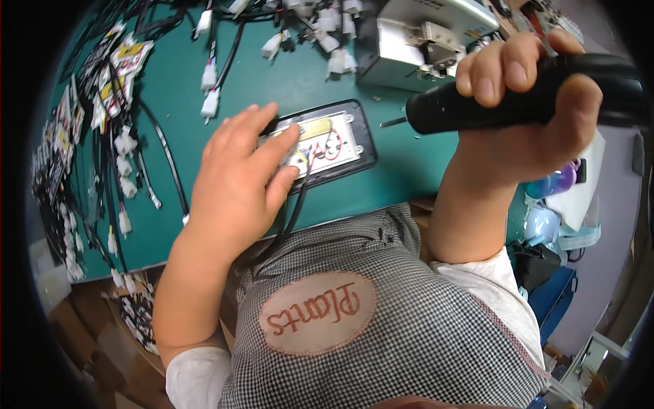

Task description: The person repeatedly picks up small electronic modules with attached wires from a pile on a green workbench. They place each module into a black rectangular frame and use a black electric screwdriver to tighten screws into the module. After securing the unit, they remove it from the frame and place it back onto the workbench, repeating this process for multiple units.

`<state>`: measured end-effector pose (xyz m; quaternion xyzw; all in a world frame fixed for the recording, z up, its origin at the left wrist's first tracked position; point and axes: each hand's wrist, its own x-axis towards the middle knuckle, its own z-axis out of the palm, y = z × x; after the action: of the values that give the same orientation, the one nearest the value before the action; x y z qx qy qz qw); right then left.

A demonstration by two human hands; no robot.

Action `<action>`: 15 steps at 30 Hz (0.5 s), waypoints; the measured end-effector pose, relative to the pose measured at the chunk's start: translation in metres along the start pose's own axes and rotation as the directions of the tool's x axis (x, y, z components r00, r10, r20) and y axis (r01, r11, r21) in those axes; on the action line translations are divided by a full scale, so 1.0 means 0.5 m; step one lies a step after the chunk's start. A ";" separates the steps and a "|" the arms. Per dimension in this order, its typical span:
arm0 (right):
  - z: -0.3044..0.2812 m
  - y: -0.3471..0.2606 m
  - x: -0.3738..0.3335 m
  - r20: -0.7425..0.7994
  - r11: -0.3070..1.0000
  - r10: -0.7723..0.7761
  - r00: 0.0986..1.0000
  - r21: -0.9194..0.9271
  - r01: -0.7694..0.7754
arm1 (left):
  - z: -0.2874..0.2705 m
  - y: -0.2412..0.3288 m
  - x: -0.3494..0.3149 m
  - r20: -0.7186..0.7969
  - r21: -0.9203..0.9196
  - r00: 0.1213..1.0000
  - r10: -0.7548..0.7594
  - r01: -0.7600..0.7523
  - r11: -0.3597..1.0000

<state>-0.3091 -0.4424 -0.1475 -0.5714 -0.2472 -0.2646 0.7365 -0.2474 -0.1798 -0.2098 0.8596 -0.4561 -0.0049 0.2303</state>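
On the table (402, 167), near edge, L hand (235, 167) is lying over L end of open blk housing (368, 146), fingers part-spread; fingertip pressure: can't tell. R hand (538, 140) is wrapping blk cylindrical tool (470, 110), thumb opposite fingers, thin bit (393, 123) pointing twd housing, not touching. Housing is prob. handling light, stiff, slick; wires (332, 141) looking fragile, so rim = best hold. Blk cable (298, 208) is trailing twd apron (422, 307). Wht connectors (210, 103) are lying beyond; wht machine (392, 61) is standing far side.
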 end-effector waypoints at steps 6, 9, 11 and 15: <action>0.086 0.079 -0.009 0.226 0.983 -0.007 0.974 0.180 -0.035 | -0.005 -0.033 -0.044 0.003 -0.078 0.998 -0.067 0.067 0.995; 0.139 0.135 -0.014 0.258 0.958 -0.095 0.961 0.285 0.018 | 0.011 -0.042 -0.050 -0.074 -0.093 0.996 -0.059 0.052 0.994; 0.163 0.145 -0.021 0.218 0.955 -0.020 0.976 0.291 -0.046 | 0.016 -0.045 -0.054 -0.109 -0.126 0.991 -0.073 0.059 0.990; 0.204 0.151 -0.023 0.148 0.959 0.049 0.988 0.271 -0.088 | 0.016 -0.047 -0.056 -0.120 -0.167 0.990 -0.078 0.057 0.984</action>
<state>-0.2732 -0.3264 -0.1857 -0.4883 -0.3128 -0.1613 0.7985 -0.2469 -0.1496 -0.2321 0.8514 -0.4091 0.0043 0.3281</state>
